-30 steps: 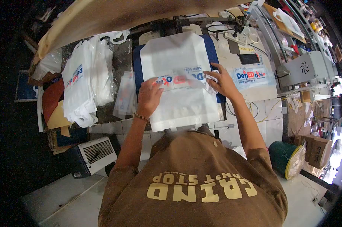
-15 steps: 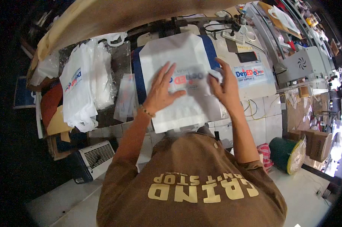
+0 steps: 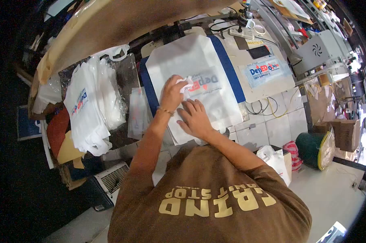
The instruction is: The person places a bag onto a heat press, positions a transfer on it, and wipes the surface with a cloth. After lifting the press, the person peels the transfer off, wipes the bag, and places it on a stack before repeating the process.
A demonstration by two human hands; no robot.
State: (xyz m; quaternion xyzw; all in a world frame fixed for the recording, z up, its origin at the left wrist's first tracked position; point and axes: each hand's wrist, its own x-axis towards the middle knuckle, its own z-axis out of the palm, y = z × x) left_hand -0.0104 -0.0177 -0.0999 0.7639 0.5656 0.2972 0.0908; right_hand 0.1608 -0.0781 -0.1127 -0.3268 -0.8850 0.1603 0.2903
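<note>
White bag, flat, matte and printed, lies over a dark-blue board. Left hand grips a crumpled white wad; right hand, just beside, lies fingers apart over the bag.

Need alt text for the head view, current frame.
Left hand holds a crumpled white cloth or tissue over a printed white bag on a blue pad, right hand close by. A pile of white bags lies to the left; a phone and a printed sheet lie to the right.
</note>
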